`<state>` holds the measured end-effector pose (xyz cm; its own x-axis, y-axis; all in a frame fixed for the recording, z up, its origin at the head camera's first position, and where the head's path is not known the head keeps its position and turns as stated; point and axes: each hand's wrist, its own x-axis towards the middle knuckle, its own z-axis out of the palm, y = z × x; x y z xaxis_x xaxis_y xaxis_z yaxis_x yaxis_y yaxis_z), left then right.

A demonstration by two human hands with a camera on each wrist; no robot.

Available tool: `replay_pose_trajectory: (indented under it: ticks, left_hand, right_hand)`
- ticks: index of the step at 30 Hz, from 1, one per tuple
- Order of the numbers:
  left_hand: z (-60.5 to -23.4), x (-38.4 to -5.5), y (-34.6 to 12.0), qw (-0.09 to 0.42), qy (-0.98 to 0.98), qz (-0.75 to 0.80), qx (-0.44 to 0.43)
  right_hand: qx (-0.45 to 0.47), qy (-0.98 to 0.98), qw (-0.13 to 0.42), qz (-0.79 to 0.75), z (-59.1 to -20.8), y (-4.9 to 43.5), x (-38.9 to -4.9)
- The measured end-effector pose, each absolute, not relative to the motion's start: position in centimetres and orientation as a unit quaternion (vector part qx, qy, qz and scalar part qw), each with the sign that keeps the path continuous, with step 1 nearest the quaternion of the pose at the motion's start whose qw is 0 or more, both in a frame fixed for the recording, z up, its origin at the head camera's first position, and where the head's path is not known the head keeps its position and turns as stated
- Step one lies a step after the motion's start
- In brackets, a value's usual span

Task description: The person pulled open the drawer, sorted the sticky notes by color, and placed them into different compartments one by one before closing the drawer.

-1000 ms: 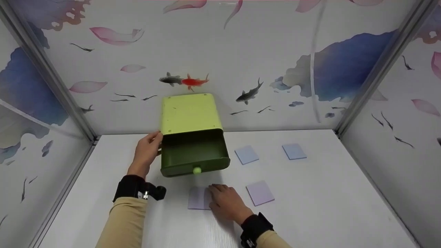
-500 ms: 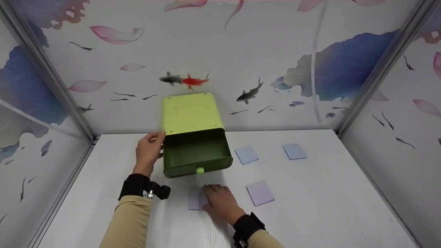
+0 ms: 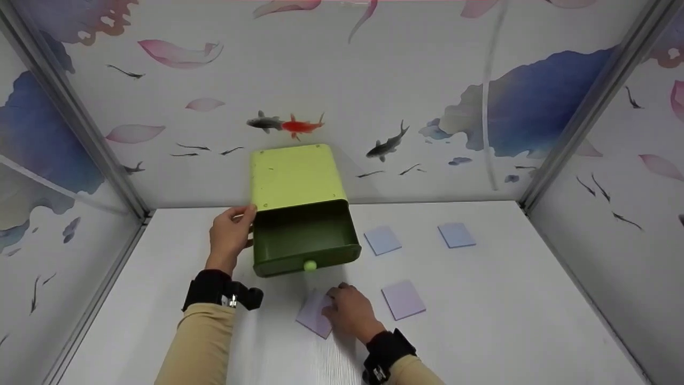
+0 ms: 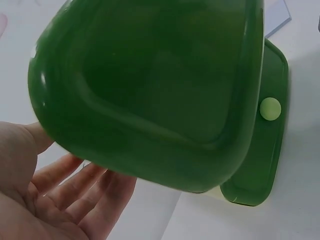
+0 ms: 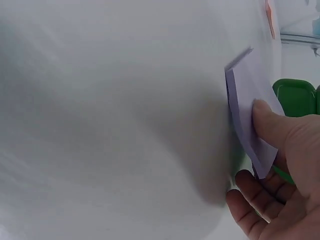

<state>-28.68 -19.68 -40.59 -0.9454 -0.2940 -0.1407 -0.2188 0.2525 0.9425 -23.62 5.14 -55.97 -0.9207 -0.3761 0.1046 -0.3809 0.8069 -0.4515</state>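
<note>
A drawer box point(image 3: 296, 176) with a lime-green top stands at the back of the table, its dark green drawer point(image 3: 304, 235) pulled out and showing a bare inside. My left hand point(image 3: 230, 235) holds the box at its left side, near the drawer's edge. In the left wrist view, the green drawer wall point(image 4: 150, 90) hides part of the thumb; the fingers curve below it. My right hand point(image 3: 352, 313) pinches a square lilac sticky-note pad point(image 3: 314, 314) in front of the box. The right wrist view shows the thumb on the pad's face point(image 5: 247, 95), one edge tilted up.
Another lilac pad point(image 3: 403, 300) lies to the right of my right hand. Two pale blue pads point(image 3: 382, 240) point(image 3: 457, 235) lie farther back on the white table point(image 3: 507, 310). Printed wall panels point(image 3: 427, 80) enclose the back and sides.
The box shifted slightly right with my left hand, then stayed still. My right hand first slid left over the lilac pad; now it pinches the pad, which has turned and lifted along one edge.
</note>
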Motion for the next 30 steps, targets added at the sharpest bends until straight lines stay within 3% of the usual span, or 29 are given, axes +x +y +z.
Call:
replay_pose_trajectory:
  ticks: [13,20,30]
  left_hand:
    - [-40.5,-28.8,-19.5,0.02,-0.8,-0.584,0.138]
    - [-40.3,-28.5,-19.8,0.013,-0.804,-0.58,0.132]
    - [-40.2,-28.6,-19.8,0.002,-0.81,-0.572,0.129]
  right_hand:
    - [0.189,-0.933,0.008,0.305,-52.0,10.3,-24.9]
    - [0.12,-0.956,0.029,0.265,-48.9,14.2,-25.9]
    - [0.118,-0.958,0.109,0.238,-43.2,17.3,-26.9]
